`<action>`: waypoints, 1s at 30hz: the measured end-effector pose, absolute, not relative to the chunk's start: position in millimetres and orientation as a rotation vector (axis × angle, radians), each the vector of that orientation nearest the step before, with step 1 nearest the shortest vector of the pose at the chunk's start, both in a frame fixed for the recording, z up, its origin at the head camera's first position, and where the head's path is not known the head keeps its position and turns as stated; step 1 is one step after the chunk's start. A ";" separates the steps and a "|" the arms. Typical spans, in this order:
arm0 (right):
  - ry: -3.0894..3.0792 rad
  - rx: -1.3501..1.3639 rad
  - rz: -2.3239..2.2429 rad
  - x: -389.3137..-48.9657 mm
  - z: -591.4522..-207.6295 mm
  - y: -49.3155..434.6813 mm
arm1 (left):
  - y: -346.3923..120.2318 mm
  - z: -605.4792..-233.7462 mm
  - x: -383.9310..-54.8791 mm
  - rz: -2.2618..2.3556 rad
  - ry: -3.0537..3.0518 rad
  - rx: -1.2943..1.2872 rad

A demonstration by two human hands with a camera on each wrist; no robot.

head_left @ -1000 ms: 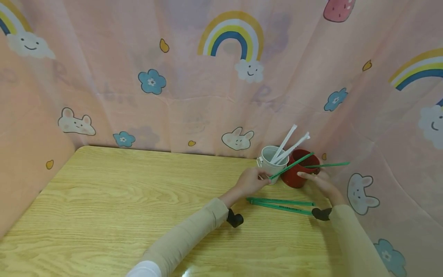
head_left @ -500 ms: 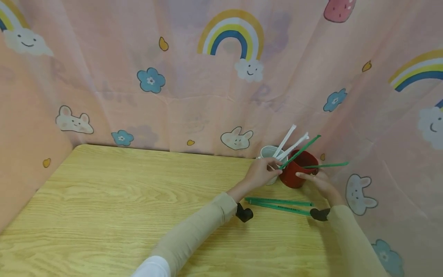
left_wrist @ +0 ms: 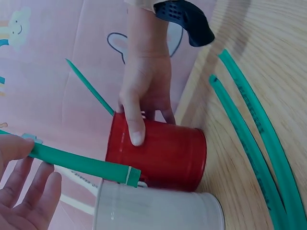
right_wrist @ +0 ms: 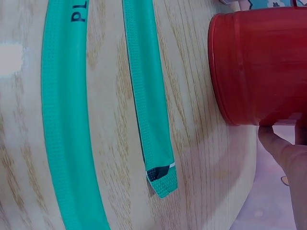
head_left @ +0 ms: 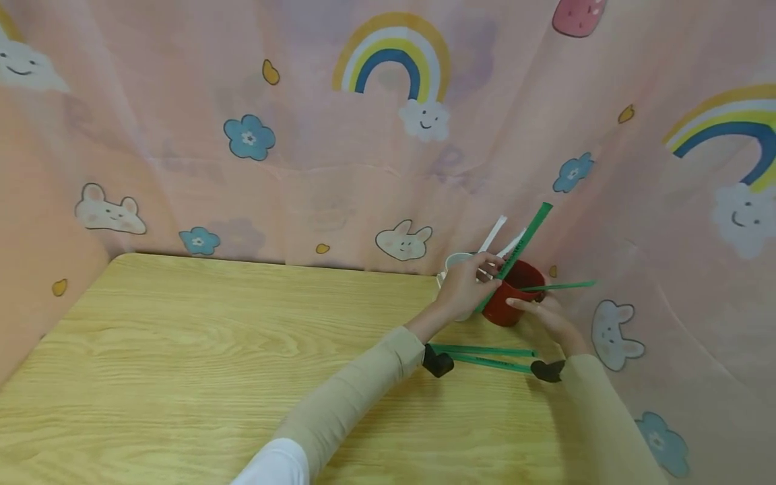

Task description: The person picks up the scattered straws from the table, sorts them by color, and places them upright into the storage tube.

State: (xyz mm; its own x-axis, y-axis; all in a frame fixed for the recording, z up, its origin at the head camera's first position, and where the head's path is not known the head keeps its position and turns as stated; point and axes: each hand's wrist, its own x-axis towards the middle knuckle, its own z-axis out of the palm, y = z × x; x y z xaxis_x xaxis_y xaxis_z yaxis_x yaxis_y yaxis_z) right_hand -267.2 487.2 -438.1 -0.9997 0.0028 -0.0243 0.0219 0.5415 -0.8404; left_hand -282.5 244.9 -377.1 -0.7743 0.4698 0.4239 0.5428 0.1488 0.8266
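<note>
Green wrapped straw (head_left: 526, 237) was pinched in the left hand (head_left: 463, 286) between thumb and forefinger, the other fingers loosely bent; it slanted up to the far right, its lower end outside the red pail (head_left: 502, 308). The right hand (head_left: 548, 316) held that pail at its right side, thumb laid along the outer wall near the rim. A second green straw (head_left: 564, 286) leaned out of the red pail toward the right. Just left stood a white pail (left_wrist: 163, 211) with white wrapped straws (head_left: 494, 234) sticking up — in the head view the left hand hid much of it. Nearer, two loose green straws (head_left: 485, 350) lay on the wood-grain table (head_left: 242, 350) in a narrow V spreading rightward; a black wrist piece (head_left: 438, 362) on the left arm covered part of them, and another black wrist piece (head_left: 548, 370) overlapped one right end. Printed cloth (head_left: 321, 162) with rainbows and flowers hung along the far and right sides. Only the left wrist view showed the held straw's lower tip clearly, with a pale line across it, in front of where the pails overlapped; whether they touched I could not tell. Only the right wrist view gave the letters PL on one loose straw, the other's crimped end with a dark patch — and the red pail's foot close up.
</note>
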 end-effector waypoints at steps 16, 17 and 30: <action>2.708 0.011 -1.544 -270.1 -442.1 491.1 | 267.8 -367.5 -283.7 -1.672 -2.158 -0.991; 2.710 0.010 -1.546 -270.4 -442.6 491.7 | 269.1 -367.4 -283.9 -1.666 -2.138 -0.987; 2.686 -0.022 -1.568 -268.1 -440.3 486.4 | 286.2 -373.4 -288.9 -1.671 -2.091 -1.002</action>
